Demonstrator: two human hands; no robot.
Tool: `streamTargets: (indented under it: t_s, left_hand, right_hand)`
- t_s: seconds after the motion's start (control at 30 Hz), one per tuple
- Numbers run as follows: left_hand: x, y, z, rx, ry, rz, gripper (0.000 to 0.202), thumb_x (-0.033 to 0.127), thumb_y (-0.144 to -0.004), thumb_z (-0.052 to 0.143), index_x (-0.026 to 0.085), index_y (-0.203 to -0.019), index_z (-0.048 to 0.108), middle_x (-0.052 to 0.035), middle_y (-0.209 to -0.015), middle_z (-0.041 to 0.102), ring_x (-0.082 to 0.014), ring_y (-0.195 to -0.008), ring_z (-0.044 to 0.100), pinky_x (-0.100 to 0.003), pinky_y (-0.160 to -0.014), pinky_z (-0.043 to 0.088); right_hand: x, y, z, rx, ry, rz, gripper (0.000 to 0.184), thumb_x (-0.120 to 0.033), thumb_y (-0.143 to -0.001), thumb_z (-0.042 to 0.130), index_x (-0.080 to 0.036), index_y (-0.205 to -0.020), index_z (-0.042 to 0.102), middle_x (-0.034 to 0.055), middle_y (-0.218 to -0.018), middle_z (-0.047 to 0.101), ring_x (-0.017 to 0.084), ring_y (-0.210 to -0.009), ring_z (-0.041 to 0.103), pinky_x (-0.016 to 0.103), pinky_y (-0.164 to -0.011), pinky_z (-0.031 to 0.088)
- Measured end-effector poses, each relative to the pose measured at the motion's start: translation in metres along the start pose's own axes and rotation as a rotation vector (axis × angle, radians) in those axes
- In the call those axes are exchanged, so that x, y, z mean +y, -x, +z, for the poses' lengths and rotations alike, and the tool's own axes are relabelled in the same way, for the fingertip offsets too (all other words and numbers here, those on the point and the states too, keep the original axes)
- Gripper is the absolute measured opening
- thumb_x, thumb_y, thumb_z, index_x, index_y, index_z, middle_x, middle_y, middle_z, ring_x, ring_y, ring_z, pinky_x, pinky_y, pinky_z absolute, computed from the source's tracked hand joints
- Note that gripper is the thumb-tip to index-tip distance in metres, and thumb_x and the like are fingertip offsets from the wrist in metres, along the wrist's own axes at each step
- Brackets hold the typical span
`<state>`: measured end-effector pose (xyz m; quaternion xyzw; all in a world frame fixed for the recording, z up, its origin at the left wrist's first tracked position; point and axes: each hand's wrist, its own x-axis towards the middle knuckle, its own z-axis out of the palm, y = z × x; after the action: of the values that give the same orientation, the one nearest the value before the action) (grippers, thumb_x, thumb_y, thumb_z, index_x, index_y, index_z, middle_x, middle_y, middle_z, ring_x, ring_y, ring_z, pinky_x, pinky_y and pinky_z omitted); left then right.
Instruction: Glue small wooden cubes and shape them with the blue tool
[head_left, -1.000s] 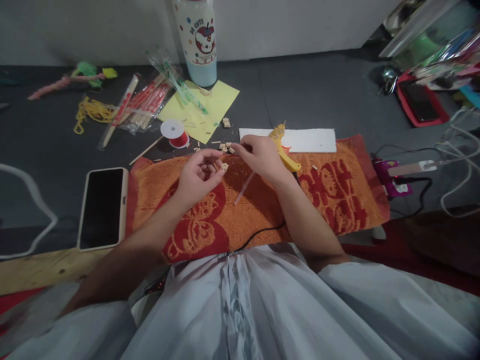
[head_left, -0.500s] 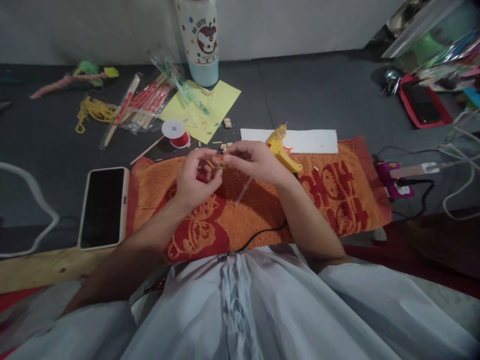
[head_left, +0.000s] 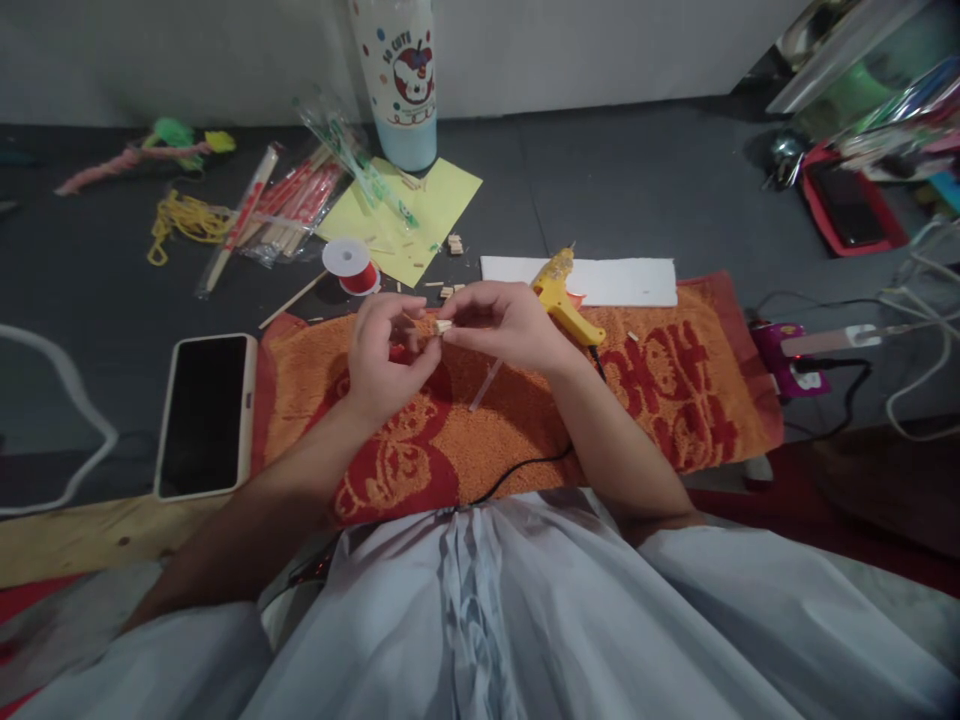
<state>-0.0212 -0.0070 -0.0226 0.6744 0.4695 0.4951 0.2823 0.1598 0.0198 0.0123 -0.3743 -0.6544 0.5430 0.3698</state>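
Basically, it's all happening mid-towel: a small pale wooden bundle (head_left: 442,326) sits between the fingertips of both hands, just above the back edge of an orange towel (head_left: 525,430). The right hand (head_left: 510,325) has it pinched between thumb and fingers. The left hand (head_left: 386,350) is loosely curled, with its thumb right by the bundle; can't tell whether it's actually gripping it or just next to it.

Right past the fingers there's a little pile of cut wooden bits (head_left: 450,293). A yellow glue gun (head_left: 568,308) lies just beyond the right wrist, partly across a white strip (head_left: 626,282), and a translucent stick (head_left: 486,388) pokes out from under that hand. Off to the left, a spool of red ribbon or thread (head_left: 360,281) stands near a yellow paper sheet (head_left: 446,190), with wrapped chopsticks (head_left: 300,210) behind it. A phone (head_left: 204,415) lies just beside the towel's left end.
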Motion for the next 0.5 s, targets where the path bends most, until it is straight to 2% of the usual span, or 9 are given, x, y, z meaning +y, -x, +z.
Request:
streamTargets:
  t_s: [0.1, 0.23, 0.37, 0.5]
  left_hand:
    - [0.0025, -0.0022, -0.002, -0.009, -0.044, -0.009, 0.028, 0.026, -0.074, 0.07, 0.022, -0.101, 0.063, -0.0042, -0.102, 0.057, -0.0089, -0.065, 0.05, -0.025, -0.061, 0.047]
    - [0.0049, -0.0038, -0.003, 0.009, -0.091, 0.015, 0.024, 0.033, -0.075, 0.07, 0.022, -0.096, 0.066, -0.0038, -0.094, 0.059, -0.0154, -0.083, 0.055, -0.028, -0.071, 0.049]
    - [0.0059, -0.0034, -0.003, 0.03, -0.029, 0.059, 0.02, 0.034, -0.077, 0.07, 0.022, -0.093, 0.065, -0.0034, -0.092, 0.058, -0.0152, -0.086, 0.055, -0.027, -0.071, 0.049]
    - [0.006, -0.0037, -0.0031, 0.041, -0.01, 0.033, 0.021, 0.034, -0.076, 0.072, 0.021, -0.091, 0.065, -0.0034, -0.09, 0.059, -0.0148, -0.084, 0.055, -0.026, -0.072, 0.049]
  right_hand:
    - [0.0025, -0.0013, -0.0017, -0.032, -0.092, -0.021, 0.023, -0.033, -0.074, 0.072, -0.014, -0.087, 0.069, 0.0041, -0.088, 0.068, 0.013, -0.083, 0.063, 0.026, -0.079, 0.051]
    - [0.0035, -0.0028, -0.0029, -0.052, -0.11, -0.043, 0.024, -0.036, -0.074, 0.073, -0.015, -0.087, 0.07, 0.0042, -0.09, 0.067, 0.014, -0.085, 0.063, 0.027, -0.08, 0.051]
    - [0.0022, -0.0034, -0.0046, -0.036, -0.008, -0.073, 0.021, -0.037, -0.075, 0.073, -0.019, -0.086, 0.072, 0.0046, -0.091, 0.066, 0.015, -0.086, 0.062, 0.029, -0.079, 0.05]
    - [0.002, -0.0031, -0.0048, 0.019, 0.111, -0.132, 0.016, -0.036, -0.077, 0.072, -0.022, -0.085, 0.073, 0.0035, -0.09, 0.066, 0.016, -0.087, 0.061, 0.031, -0.082, 0.049]
